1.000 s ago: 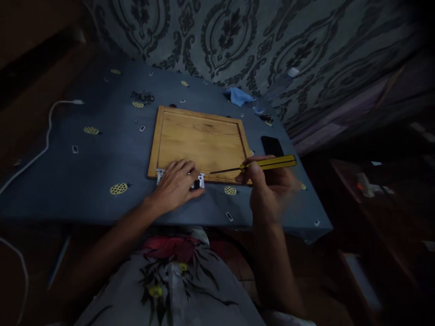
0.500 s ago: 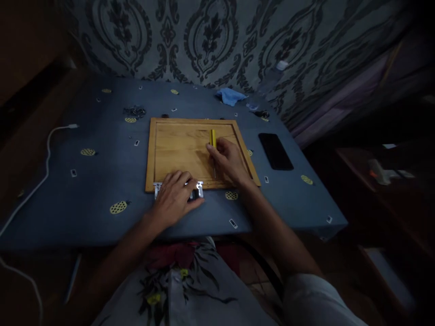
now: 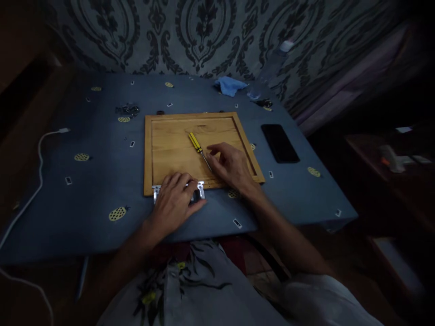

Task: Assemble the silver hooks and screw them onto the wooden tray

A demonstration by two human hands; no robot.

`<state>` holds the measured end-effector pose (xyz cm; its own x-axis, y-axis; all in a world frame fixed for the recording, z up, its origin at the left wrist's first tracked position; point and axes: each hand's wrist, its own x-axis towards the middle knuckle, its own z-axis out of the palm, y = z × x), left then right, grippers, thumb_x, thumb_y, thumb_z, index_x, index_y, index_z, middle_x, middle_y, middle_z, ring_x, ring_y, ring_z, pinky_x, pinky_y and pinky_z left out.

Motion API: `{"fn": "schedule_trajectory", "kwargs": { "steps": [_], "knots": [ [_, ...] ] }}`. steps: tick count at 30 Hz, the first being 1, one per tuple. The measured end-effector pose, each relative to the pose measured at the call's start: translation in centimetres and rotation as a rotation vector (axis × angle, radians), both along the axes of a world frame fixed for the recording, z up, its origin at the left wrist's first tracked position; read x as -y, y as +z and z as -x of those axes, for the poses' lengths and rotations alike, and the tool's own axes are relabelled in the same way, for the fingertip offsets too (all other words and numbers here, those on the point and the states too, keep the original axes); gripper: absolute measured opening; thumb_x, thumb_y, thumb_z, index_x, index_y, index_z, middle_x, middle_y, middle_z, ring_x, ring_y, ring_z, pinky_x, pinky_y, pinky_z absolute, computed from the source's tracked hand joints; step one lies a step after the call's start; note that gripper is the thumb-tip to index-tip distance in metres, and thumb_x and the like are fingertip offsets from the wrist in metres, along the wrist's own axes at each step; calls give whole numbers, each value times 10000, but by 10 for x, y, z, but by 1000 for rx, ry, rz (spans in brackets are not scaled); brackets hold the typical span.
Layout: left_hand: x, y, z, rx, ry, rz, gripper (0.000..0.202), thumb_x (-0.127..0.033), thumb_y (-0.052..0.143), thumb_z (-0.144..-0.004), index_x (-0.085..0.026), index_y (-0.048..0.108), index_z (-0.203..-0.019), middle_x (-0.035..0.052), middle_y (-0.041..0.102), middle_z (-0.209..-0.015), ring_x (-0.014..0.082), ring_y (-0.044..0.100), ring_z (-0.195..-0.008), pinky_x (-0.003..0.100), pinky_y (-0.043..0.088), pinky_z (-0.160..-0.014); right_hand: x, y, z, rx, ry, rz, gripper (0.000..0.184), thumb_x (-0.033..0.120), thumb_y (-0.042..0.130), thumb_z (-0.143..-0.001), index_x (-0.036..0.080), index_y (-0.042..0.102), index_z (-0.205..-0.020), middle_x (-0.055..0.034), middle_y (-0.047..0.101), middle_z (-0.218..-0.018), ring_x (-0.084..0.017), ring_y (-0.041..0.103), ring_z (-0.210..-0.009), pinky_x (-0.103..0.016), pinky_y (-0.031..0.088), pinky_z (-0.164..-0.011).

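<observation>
A framed wooden panel (image 3: 176, 149) lies flat on the cloth-covered table. At its near left edge my left hand (image 3: 175, 194) presses down over a shiny metal hinge (image 3: 200, 186), thumb and fingers against it; much of the metal is hidden under the palm. A screwdriver (image 3: 195, 141) with a yellow and black handle rests slantwise on the panel, its shaft pointing towards me. My right hand (image 3: 231, 166) hovers just right of that shaft, fingers bent and apart, with nothing held. The shaft's tip ends near the right thumb.
To the right lies a black phone (image 3: 280, 143). Behind the panel are a blue cloth (image 3: 229, 86), a clear bottle (image 3: 270, 68) and a small dark object (image 3: 264, 103). Small metal pieces (image 3: 128, 109) sit at back left. A white cable (image 3: 41, 163) runs along the left side.
My right hand has let go of the screwdriver, which went from upright in the fingers to lying on the panel. My left hand stays on the hinge. The view has shifted slightly.
</observation>
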<state>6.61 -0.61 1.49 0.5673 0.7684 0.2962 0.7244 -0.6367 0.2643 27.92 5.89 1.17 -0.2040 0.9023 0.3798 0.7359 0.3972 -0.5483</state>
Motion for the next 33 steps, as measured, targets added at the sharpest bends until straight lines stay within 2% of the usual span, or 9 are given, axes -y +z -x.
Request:
{"fn": "schedule_trajectory", "kwargs": {
  "steps": [4,6,13,16,21,24,26,29,33],
  "knots": [
    [1,-2,0,16,-3,-25,328,-400,719,-928,-155,667,-1140,86,686,-1091,289,609,-1028,436,495,-886,37,-7,-5,17,245,-97,188,205,548,-976,180,718,-1054,-58,719,-896,-180,680,-794,-301,535,-707],
    [1,-2,0,10,7,-22,323,-417,712,-932,-168,671,-1134,84,685,-1080,290,610,-1024,435,496,-872,48,-13,-6,32,269,-157,219,158,532,-971,187,716,-1087,-79,718,-978,-202,679,-899,-331,558,-776],
    [1,1,-3,12,10,-21,314,-426,696,-946,-174,668,-1131,81,695,-1058,277,628,-992,420,503,-837,51,-16,-8,112,363,-228,275,94,536,-948,156,727,-1136,-107,702,-992,-244,596,-903,-395,543,-773],
    [4,3,-5,-4,42,-6,327,-440,685,-953,-190,652,-1160,72,698,-1061,270,638,-992,416,516,-853,51,-14,-9,130,378,-194,266,97,530,-949,143,728,-1119,-107,697,-988,-242,575,-903,-394,532,-777],
    [13,19,6,75,103,53,611,-575,662,-936,-195,525,-1395,109,688,-1216,292,648,-1131,448,537,-975,52,-13,-8,150,377,-189,247,88,521,-949,142,731,-1067,-102,689,-958,-239,554,-881,-385,507,-774],
    [12,37,26,205,169,116,490,-525,627,-979,-230,572,-1366,76,701,-1214,237,678,-1089,376,560,-936,52,-14,-8,157,370,-195,235,92,516,-956,142,727,-1045,-101,695,-954,-235,547,-872,-374,495,-766],
    [8,45,40,249,276,116,371,-457,628,-991,-225,649,-1279,56,721,-1154,227,688,-1063,358,564,-913,51,-16,-8,160,368,-196,235,104,508,-964,148,722,-1052,-97,696,-961,-230,548,-879,-366,493,-772],
    [-1,45,56,285,373,132,321,-410,622,-979,-199,709,-1205,49,734,-1060,223,697,-998,356,561,-887,51,-17,-8,159,361,-195,246,111,491,-973,162,716,-1061,-89,695,-968,-226,554,-889,-357,495,-776],
    [-7,37,60,329,398,184,310,-393,606,-970,-171,741,-1139,68,745,-1049,228,696,-995,355,563,-874,51,-16,-7,171,356,-209,243,98,503,-962,165,718,-1053,-94,702,-969,-234,562,-892,-370,504,-780]
  ]
}}
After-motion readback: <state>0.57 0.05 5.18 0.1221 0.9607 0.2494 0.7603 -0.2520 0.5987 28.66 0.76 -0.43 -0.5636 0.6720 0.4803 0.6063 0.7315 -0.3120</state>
